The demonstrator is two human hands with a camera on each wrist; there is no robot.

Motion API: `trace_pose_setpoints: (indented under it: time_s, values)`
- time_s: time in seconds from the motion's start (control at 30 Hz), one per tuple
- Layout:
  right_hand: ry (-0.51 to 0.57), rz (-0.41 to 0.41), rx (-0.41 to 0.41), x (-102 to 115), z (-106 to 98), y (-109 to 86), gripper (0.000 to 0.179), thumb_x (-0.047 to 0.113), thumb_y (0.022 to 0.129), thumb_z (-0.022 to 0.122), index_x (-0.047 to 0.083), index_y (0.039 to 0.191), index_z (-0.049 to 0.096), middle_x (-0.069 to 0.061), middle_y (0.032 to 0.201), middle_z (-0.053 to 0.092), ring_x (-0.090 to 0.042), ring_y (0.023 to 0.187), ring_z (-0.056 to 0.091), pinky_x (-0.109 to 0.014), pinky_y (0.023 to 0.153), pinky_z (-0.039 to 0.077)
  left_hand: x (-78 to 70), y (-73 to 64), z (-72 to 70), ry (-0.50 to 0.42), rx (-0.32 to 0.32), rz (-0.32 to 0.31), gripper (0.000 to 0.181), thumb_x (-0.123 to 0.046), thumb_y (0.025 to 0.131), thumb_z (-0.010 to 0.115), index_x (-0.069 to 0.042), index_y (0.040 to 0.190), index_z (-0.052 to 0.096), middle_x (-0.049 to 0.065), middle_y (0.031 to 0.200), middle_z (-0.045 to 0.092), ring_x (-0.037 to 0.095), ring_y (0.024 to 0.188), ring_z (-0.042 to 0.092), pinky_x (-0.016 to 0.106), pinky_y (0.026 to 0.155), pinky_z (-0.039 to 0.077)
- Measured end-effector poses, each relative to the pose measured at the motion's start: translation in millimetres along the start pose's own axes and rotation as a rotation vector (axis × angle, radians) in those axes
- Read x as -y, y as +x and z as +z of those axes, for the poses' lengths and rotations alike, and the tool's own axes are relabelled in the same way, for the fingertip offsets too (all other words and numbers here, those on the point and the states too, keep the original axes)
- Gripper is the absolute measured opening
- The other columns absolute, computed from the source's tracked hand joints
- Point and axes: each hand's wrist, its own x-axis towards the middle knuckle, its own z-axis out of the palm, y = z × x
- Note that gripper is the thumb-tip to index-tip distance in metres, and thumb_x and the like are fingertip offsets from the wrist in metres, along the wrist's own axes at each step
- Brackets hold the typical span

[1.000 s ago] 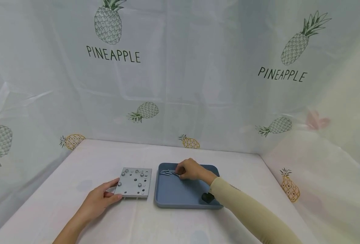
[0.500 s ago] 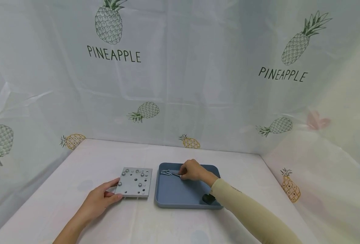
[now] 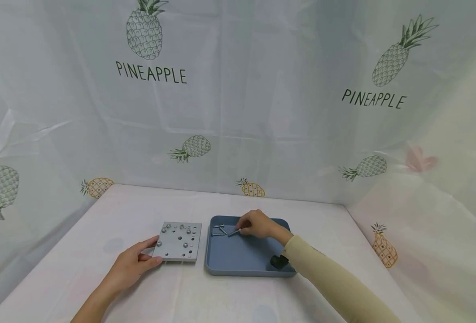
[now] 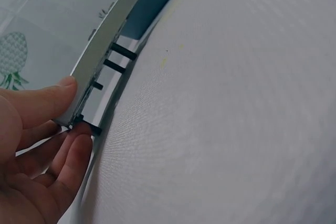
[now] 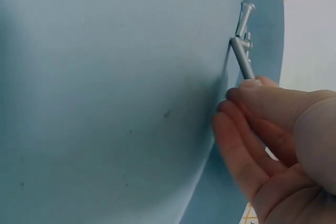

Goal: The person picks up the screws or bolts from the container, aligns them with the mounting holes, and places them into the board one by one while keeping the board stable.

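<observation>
Pineapple-print sheeting (image 3: 258, 116) backs a pale surface (image 3: 197, 296). At left, the left hand (image 3: 129, 265) pinches the edge of a metal plate (image 3: 174, 246); just right of it, loose screws (image 3: 223, 231) lie in a blue tray (image 3: 238, 260), where the right hand (image 3: 259, 224) pinches another screw (image 3: 234, 233). Picking out that screw seems the step in hand; the next move likely calls for lifting it clear, plate held steady.

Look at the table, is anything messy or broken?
Only a little messy: the loose screws lie at different angles near the far left corner of the blue tray, not lined up neatly. Nothing looks broken or spilled.
</observation>
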Motion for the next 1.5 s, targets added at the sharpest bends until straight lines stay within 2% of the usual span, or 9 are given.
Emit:
trace_pose_setpoints:
  time_s: [0.37,0.6,0.9,1.13,1.5]
  values:
    - [0.14,-0.02,-0.026,1,0,5.2,0.016,0.011,0.1,0.075,0.009,0.115,0.081,0.003,0.11,0.08,-0.004,0.093,0.068,-0.026,0.084,0.056,-0.4,0.1,1.0,-0.012,0.0,0.02,0.083,-0.04,0.091,0.085,-0.011,0.16,0.049,0.019,0.154,0.056,0.015,0.097,0.064,0.027,0.076,0.049]
    - [0.189,-0.042,-0.042,7,-3,12.1,0.017,0.013,0.1,0.077,0.009,0.116,0.08,0.006,0.107,0.079,-0.004,0.091,0.069,-0.025,0.082,0.057,-0.5,-0.6,1.6,-0.022,0.001,0.023,0.082,-0.037,0.092,0.085,-0.011,0.16,0.049,0.019,0.154,0.057,0.016,0.096,0.063,0.026,0.075,0.049]
    - [0.271,-0.073,0.004,22,-10,22.1,0.019,0.015,0.101,0.076,0.01,0.118,0.08,0.008,0.11,0.079,-0.006,0.098,0.072,-0.025,0.089,0.057,-0.6,-1.5,0.6,-0.025,-0.001,0.027,0.08,-0.035,0.093,0.084,-0.01,0.16,0.049,0.02,0.154,0.056,0.015,0.096,0.064,0.026,0.076,0.049]
    - [0.256,-0.107,0.02,40,-16,35.8,0.023,0.017,0.101,0.075,0.009,0.122,0.079,0.007,0.115,0.078,-0.005,0.102,0.071,-0.027,0.091,0.057,0.0,-1.5,0.5,-0.026,-0.007,0.029,0.079,-0.034,0.093,0.084,-0.01,0.16,0.049,0.019,0.153,0.057,0.015,0.095,0.064,0.025,0.075,0.049]
    - [0.255,-0.12,0.044,58,-14,60.4,0.018,0.019,0.102,0.074,0.021,0.118,0.081,0.01,0.116,0.078,-0.002,0.103,0.071,-0.026,0.091,0.056,2.6,-1.3,1.5,-0.018,-0.01,0.044,0.081,-0.037,0.093,0.084,-0.006,0.159,0.048,0.021,0.153,0.057,0.015,0.092,0.064,0.026,0.073,0.048]
